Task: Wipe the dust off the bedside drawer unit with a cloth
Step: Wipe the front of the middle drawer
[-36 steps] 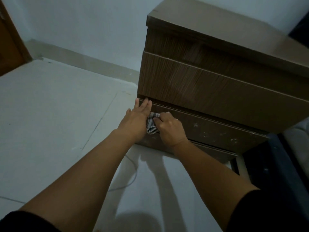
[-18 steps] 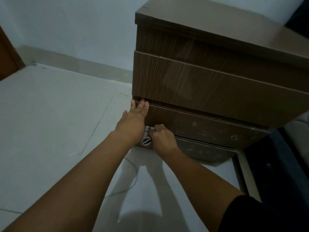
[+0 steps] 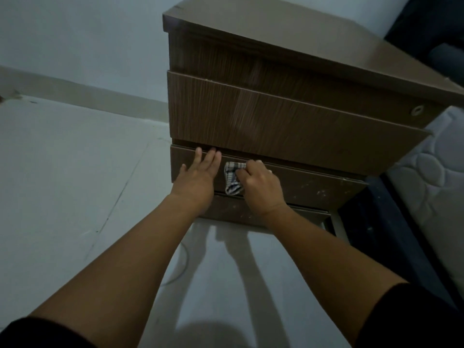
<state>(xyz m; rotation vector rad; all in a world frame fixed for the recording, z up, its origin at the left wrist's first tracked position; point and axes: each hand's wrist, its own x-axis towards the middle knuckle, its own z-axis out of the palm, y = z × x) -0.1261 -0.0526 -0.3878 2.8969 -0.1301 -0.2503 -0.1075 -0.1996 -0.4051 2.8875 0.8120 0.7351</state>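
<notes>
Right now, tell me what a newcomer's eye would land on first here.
The tall brown drawer unit fills the upper middle of the view. Low on its front, the right hand grips a checked cloth against the lower drawer, while the left hand rests flat beside it. A white quilted mattress edges the right.

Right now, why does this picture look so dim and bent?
Head view: dim light; both arms cast soft shadows on the pale floor. The wide lens bows the drawer unit. The checked cloth in the right hand stays readable; the left hand is slightly soft.
</notes>
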